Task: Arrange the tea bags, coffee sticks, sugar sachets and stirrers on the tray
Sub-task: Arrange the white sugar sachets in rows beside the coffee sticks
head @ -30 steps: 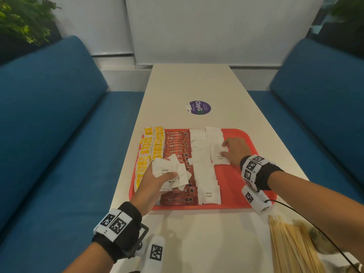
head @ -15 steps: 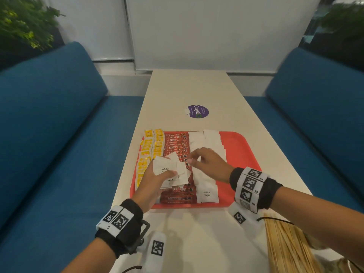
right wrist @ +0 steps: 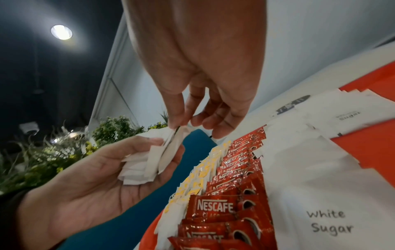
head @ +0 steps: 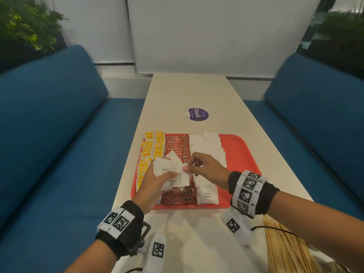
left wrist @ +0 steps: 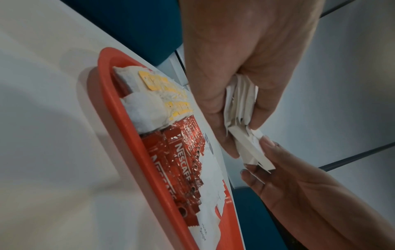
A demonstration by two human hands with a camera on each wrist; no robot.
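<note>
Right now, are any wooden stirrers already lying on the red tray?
No, the wooden stirrers lie on the table beside the red tray, which holds only tea bags, coffee sticks and sugar sachets.

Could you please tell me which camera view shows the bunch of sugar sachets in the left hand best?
The head view: the bunch of sugar sachets faces the camera, its print readable, held by the left hand and pinched by the right hand. The wrist views show only the sachets' edges, fanned between the fingers.

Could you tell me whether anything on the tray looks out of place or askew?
Mostly neat columns, but the tea bags at the tray's left edge lie unevenly and overhang its rim. The stirrers lie off the tray.
</note>
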